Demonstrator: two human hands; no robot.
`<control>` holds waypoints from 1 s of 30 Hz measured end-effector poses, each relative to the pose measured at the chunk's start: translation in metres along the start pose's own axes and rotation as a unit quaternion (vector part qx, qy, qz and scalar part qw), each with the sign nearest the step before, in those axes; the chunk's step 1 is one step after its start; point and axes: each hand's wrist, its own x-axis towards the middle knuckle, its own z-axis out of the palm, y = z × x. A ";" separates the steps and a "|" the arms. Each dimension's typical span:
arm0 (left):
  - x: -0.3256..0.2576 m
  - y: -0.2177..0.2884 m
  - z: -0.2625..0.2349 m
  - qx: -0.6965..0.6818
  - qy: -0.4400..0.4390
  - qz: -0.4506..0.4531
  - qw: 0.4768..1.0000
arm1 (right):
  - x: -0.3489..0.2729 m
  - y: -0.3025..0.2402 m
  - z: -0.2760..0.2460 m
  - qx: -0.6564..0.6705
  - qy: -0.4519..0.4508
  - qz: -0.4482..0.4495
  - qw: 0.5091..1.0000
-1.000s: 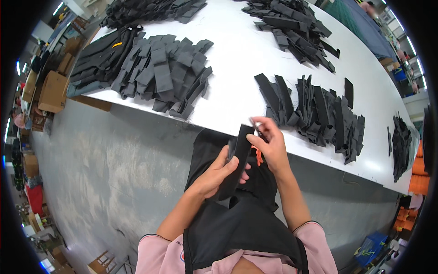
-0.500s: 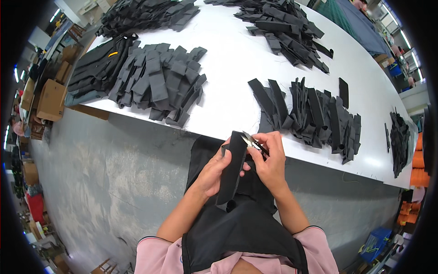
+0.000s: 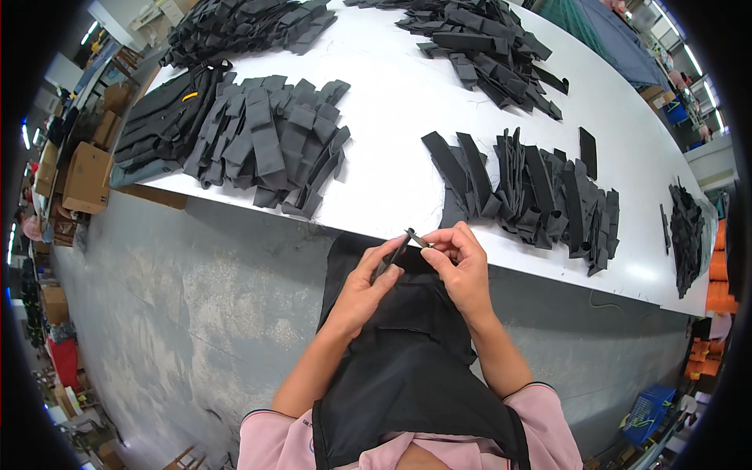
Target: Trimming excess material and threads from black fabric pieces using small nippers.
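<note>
Nearest, a black apron (image 3: 415,384) covers the person's front over a pink short-sleeved top. In front of it, the left grip (image 3: 359,298) is closed on a dark fabric strip (image 3: 398,254), pinched between thumb and fingers and turned nearly edge-on. The strip is at the near edge of the surface, roughly midway between the near-left and near-right piles. The right grip (image 3: 464,272) is closed around small metal snips (image 3: 418,239), partly hidden by the fingers. The snips' tips are at the far end of the strip; whether the blades touch the fabric cannot be told.

The floor (image 3: 204,298) is grey and stained. A blue basket (image 3: 648,409) stands on it at near right, and a brown carton (image 3: 86,178) is at left.

The white surface (image 3: 384,125) carries the remaining dark pieces. At near right lies a pile of overlapping strips (image 3: 540,196), with a single strip (image 3: 588,153) just beyond it. A smaller dark pile (image 3: 686,239) lies near the right end. At near left is a second pile of strips (image 3: 262,145); folded black items (image 3: 160,117) lie beside it on the left, bearing a yellow tab (image 3: 190,96). Farther off are a far-left pile (image 3: 243,31) and a far-right pile (image 3: 497,55), both of dark pieces. Blue fabric (image 3: 607,47) is visible beyond, at far right.
</note>
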 end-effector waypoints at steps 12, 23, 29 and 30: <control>-0.007 0.010 0.011 0.498 0.183 0.225 0.817 | -0.019 -0.018 0.008 -0.338 0.094 -0.209 0.913; -0.006 0.001 0.013 0.545 0.211 0.254 0.771 | -0.019 -0.001 0.008 0.030 0.078 0.019 0.996; -0.005 0.000 0.009 0.413 0.107 0.258 0.867 | 0.001 0.012 0.006 0.265 -0.037 0.220 0.938; -0.009 -0.001 0.004 0.173 0.019 0.197 0.965 | 0.002 0.012 0.005 0.308 -0.034 0.229 0.923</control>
